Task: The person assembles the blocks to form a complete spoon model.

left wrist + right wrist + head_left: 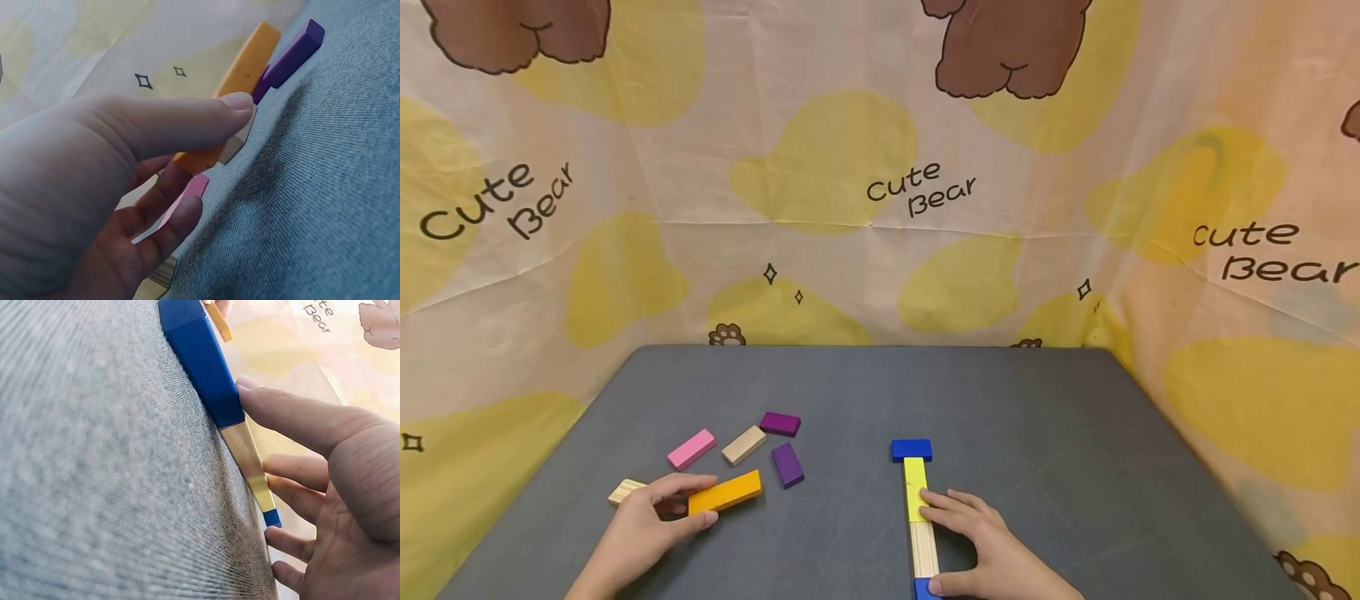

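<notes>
Orange block [733,492] — pinched in left hand [643,521] (right hand [981,542] touches block row [923,548])

Grey tabletop [1037,417], creased pale cloth backdrop [700,187] (lettered "Cute Bear"), yellow blotches [850,158].

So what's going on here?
A person's left hand pinches an orange block near a pink block, two purple blocks and two plain wooden blocks. Their right hand touches a line of blocks on the dark table: near blue block, striped wooden block, yellow block, then a crosswise blue block at the far end.
</notes>
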A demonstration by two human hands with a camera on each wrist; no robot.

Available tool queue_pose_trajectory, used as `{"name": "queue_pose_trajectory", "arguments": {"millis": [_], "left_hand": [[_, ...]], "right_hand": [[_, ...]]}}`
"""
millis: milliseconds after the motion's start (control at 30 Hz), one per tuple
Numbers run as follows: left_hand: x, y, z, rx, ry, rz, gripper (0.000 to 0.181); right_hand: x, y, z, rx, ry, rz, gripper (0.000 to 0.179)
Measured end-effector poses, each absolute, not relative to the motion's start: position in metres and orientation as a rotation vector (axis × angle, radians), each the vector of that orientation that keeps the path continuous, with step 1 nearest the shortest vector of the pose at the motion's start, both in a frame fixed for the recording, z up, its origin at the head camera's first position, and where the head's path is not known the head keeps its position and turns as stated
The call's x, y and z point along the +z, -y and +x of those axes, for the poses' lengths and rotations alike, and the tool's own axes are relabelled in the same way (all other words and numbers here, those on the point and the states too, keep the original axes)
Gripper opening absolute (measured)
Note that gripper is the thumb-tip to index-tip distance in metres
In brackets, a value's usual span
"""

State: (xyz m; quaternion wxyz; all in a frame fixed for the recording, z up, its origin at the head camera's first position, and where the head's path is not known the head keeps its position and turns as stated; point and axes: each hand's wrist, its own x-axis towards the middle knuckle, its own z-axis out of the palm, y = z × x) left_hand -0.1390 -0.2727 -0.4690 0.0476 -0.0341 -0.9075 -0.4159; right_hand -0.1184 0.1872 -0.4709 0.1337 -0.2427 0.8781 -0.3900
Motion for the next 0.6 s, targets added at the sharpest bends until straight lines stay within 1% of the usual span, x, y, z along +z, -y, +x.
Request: {"name": "queue_pose_trajectory", "arguments": {"millis": [267,600], "left_hand": [[-0.469,0.270,-0.138,-1.241,2.662,-0.109,0.044],[-0.464,0.250,-0.136,-1.284,2.531,-0.113,0.042]], "right_hand": [[-0.470,-0.187,-0.120,-1.132,-2.523,-0.676,0.078],[-0.469,-0.187,-0.121,-1.147,-2.475,-0.628,0.077]]}}
